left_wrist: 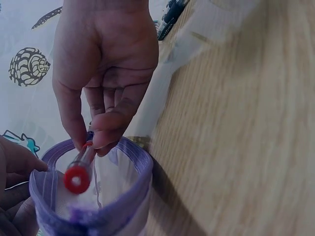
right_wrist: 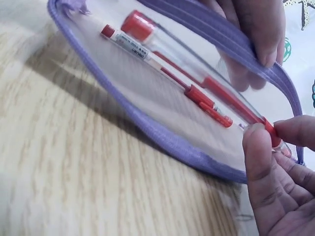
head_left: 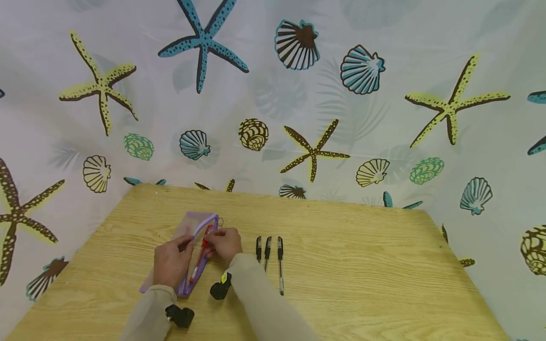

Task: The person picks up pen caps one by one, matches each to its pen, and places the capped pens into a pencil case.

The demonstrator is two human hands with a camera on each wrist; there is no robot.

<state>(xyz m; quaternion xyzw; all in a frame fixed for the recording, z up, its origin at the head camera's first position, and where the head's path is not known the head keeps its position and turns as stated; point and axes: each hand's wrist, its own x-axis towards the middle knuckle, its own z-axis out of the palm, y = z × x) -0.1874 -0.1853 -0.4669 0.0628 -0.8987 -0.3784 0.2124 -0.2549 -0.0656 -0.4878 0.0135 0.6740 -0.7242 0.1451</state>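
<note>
A mesh pencil case (head_left: pixel 194 218) with a purple zipped edge lies at the table's left, its mouth spread wide. My left hand (head_left: pixel 171 263) pinches one side of the purple edge (right_wrist: pixel 197 22) between thumb and fingers. At the mouth, my right hand (head_left: pixel 225 242) pinches a clear-barrelled red pen (right_wrist: pixel 172 54) near one end between thumb and fingertips. That pen slants along the opening, its red end (left_wrist: pixel 77 178) towards the left wrist camera. Beside it, inside the case, lies a second red pen (right_wrist: pixel 129 45) with a white label.
Three black-capped pens stand in a row right of my right hand: a left one (head_left: pixel 258 244), a middle one (head_left: pixel 268 246) and a right one (head_left: pixel 280 265). The wooden table (head_left: pixel 362 265) meets a patterned curtain (head_left: pixel 264 94) at its back and sides.
</note>
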